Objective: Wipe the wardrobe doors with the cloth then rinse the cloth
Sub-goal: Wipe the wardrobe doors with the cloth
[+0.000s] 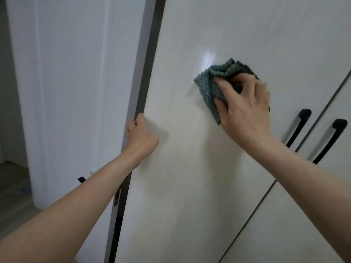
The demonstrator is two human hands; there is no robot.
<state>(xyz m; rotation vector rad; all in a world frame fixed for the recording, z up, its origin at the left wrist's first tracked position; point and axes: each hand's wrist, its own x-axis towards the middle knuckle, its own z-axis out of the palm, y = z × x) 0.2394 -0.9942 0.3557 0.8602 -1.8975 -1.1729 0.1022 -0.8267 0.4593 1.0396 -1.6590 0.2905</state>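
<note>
The right hand [245,109] pinches a bunched teal waffle-weave cloth [212,86] against the white wardrobe door [190,168], thumb and fingertips curled into the folds; the cloth lies in the upper middle of the panel, just below a bright glare patch. The left hand [141,133] curls its fingers round the door's left edge, the thumb on the front face and the fingertips hidden behind the edge.

That edge runs along a dark vertical strip [146,73], and past it stands a white panel [76,92] with a small dark fitting low down, partly hidden by the left forearm. Wooden floor [13,186] shows at the far left — open room on that side.

To the right, the door ends at a thin dark seam, with a black bar handle [298,128] just inside it; the neighbouring door [303,215] carries its own black handle [328,141] just beyond the seam. Bare panel lies below and to the left of the cloth — the handles sit near the right wrist.
</note>
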